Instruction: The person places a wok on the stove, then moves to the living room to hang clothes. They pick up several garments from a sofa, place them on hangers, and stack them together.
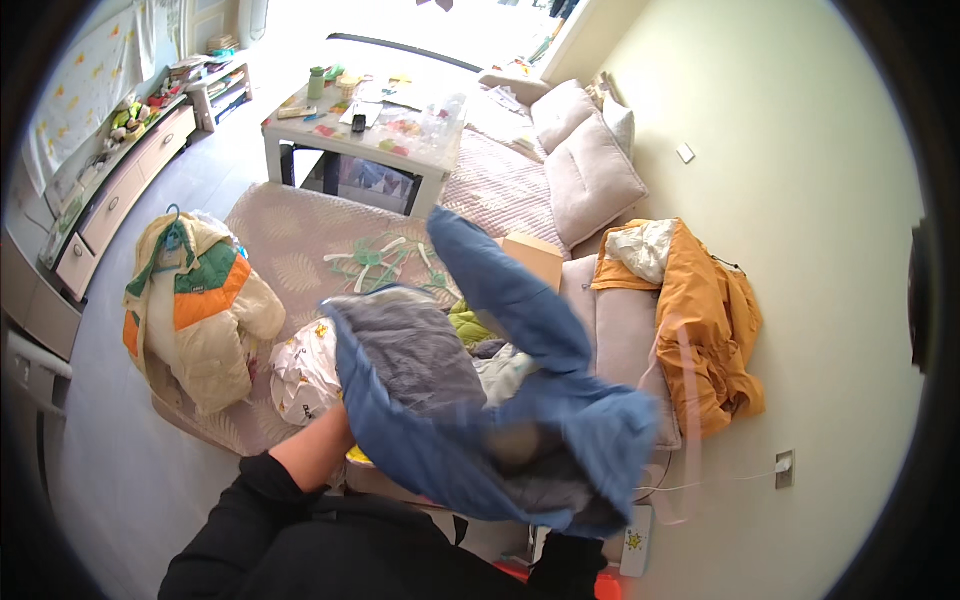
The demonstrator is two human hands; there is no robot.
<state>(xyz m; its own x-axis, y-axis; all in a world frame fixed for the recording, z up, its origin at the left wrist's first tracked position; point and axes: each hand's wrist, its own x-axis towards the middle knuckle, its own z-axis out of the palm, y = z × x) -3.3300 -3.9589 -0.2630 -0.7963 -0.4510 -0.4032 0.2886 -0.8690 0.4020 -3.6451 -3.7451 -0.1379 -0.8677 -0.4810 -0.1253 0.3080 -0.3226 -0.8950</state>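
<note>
A blue padded jacket point(405, 442) with a grey fleece lining point(412, 352) is spread in the air in front of me, blurred at its right side. One of its sleeves point(510, 292) sticks up and away. My left forearm point(315, 450) reaches behind the jacket's near left edge; that hand is hidden. At the jacket's lower right, my black right sleeve point(568, 559) meets the cloth, which covers the right hand. Beyond the jacket lie green and white clothes hangers point(375, 261), a lime-green garment point(469, 326) and a white plastic bag point(304, 371) with yellow prints.
A beige jacket point(217, 330) with green and orange panels lies left on the patterned sofa cover point(277, 225). An orange jacket point(705, 337) drapes over the right backrest. Behind stand a cardboard box point(532, 259) and a cluttered low table point(281, 135). A cord runs to the wall outlet point(784, 469).
</note>
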